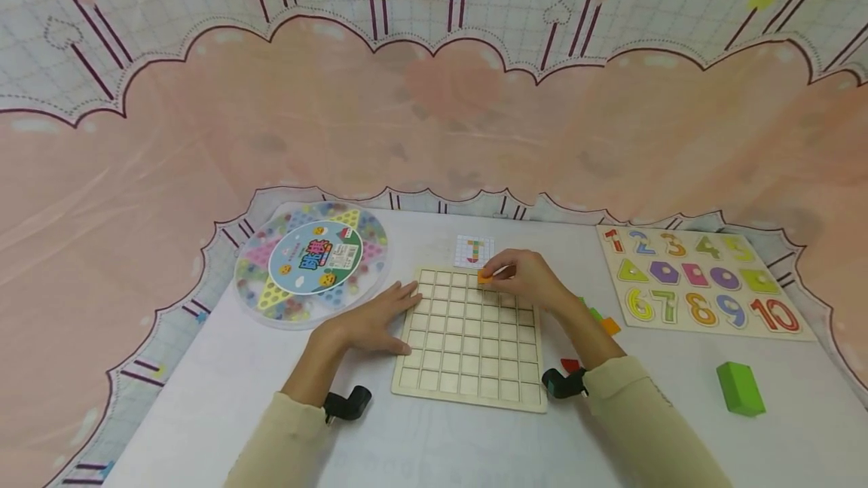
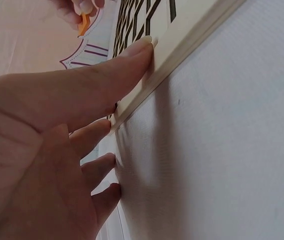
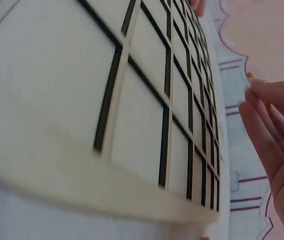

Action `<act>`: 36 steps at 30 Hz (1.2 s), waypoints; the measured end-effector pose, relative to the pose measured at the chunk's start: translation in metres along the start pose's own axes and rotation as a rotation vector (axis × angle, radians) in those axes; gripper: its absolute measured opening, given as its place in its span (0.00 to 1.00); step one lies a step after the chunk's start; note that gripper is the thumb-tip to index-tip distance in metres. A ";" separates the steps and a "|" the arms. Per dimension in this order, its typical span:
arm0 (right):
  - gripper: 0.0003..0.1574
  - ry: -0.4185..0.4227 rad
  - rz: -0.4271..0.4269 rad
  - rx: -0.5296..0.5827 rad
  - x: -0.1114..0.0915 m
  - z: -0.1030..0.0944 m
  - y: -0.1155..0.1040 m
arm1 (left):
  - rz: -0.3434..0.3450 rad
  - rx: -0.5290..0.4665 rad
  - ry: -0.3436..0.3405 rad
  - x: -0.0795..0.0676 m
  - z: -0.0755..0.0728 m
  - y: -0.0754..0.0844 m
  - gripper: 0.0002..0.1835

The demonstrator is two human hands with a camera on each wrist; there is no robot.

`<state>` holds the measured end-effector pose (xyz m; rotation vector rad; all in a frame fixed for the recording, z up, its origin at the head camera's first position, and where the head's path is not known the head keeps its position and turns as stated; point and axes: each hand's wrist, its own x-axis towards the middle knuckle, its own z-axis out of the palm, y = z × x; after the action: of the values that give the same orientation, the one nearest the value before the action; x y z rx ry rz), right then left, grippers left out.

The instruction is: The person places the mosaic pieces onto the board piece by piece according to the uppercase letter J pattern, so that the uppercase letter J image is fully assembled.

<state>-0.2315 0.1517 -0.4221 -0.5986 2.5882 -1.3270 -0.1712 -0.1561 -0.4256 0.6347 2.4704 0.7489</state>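
My right hand (image 1: 527,279) pinches a small orange block (image 1: 484,277) between thumb and fingers over the far edge of a wooden grid board (image 1: 449,361). In the left wrist view the orange block (image 2: 84,25) shows as a thin slab at the fingertips; in the right wrist view only a sliver peeks out. My left hand (image 1: 371,320) rests on the board's left side, thumb (image 2: 132,52) on the rim and the other fingers spread along the edge. A small card (image 1: 472,251) printed with a coloured pattern on a grid lies just beyond the board.
Green (image 1: 595,314), orange (image 1: 611,326) and red (image 1: 570,364) pieces lie beside my right forearm. A number-and-shape puzzle board (image 1: 685,330) is at the right, with a green block (image 1: 741,388) in front of it. At the left sits a round marble game box (image 1: 315,258).
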 end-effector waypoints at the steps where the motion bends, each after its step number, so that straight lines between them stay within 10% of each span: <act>1: 0.10 -0.003 -0.002 0.009 0.001 0.003 -0.001 | -0.002 0.004 -0.002 0.000 0.000 0.000 0.50; 36: 0.12 -0.073 0.093 -0.192 0.020 0.045 -0.019 | -0.023 0.007 -0.002 0.002 -0.002 0.001 0.49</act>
<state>-0.2294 0.0999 -0.4324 -0.5380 2.6667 -1.0171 -0.1734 -0.1555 -0.4240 0.6082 2.4755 0.7313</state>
